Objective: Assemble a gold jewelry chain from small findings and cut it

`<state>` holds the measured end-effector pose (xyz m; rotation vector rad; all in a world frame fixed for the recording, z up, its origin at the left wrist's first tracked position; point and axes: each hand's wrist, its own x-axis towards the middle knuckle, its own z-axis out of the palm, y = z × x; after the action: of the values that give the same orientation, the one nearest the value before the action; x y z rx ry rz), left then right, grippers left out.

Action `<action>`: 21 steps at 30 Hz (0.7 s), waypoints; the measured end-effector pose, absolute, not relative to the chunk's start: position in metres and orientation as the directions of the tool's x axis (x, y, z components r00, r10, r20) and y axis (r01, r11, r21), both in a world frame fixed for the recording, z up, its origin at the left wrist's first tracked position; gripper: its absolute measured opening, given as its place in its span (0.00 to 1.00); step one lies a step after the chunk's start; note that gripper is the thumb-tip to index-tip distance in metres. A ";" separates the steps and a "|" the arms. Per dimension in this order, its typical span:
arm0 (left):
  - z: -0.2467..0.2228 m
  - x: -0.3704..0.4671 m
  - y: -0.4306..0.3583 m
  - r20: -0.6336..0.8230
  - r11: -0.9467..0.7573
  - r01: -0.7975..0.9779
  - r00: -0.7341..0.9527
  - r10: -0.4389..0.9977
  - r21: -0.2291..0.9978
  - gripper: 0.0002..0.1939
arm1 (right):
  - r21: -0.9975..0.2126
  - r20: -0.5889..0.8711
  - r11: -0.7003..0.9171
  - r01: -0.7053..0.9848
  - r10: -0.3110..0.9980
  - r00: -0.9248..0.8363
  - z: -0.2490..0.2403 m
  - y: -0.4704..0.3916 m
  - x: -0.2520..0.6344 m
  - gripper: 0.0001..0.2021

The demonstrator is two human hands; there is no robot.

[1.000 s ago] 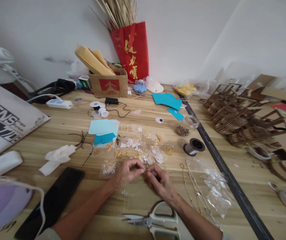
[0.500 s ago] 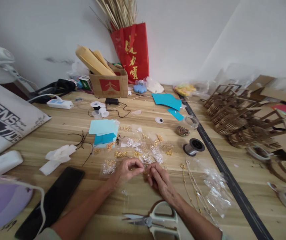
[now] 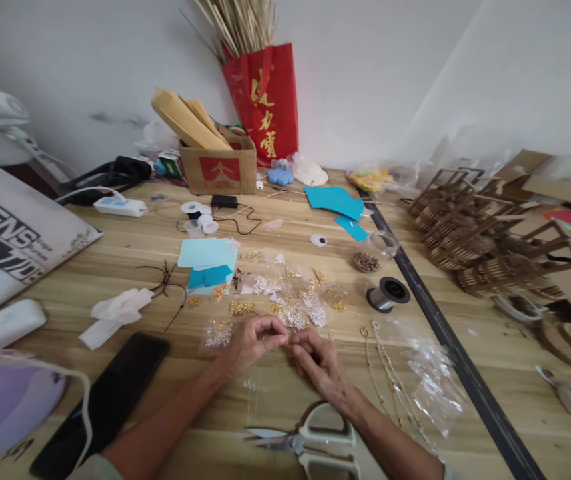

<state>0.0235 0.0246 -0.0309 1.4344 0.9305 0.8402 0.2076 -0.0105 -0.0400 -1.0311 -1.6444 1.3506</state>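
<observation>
The left hand [image 3: 260,341] and right hand [image 3: 320,363] meet almost tip to tip over the bench [image 3: 205,437], just apart, each with thumb and forefinger brought together; whatever lies between those fingertips is too small to make out. The pile of silver-coloured jewellery findings [image 3: 292,315] sits directly beyond both fingertips, spread on clear plastic and about equally near to either hand. To the left of the left hand, just beside its knuckles, lies a clear sachet of gold and silver findings [image 3: 218,337], so that hand is the nearer one to it. A small cluster of silver beads [image 3: 248,385] rests on the wearer's side of the left hand, with faint thin lines trailing from it. Closer in than both hands lie the scissors [image 3: 295,443], nearer the right forearm, their long axis running crosswise, blades to the left and handles to the right. Beaded chains [image 3: 398,387] stretch out on the right of the right hand, with a wire spool [image 3: 382,297] farther off beyond them.
</observation>
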 end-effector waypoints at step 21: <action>0.002 0.001 0.027 0.009 -0.273 0.402 0.548 0.837 0.874 0.04 | -0.972 0.069 0.152 0.180 0.914 -0.400 -0.042 -0.011 0.209 0.13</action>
<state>0.0011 0.0267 0.0017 1.8827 1.0108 0.6065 0.2091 -0.0111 -0.0424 -1.0565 -1.7161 1.3009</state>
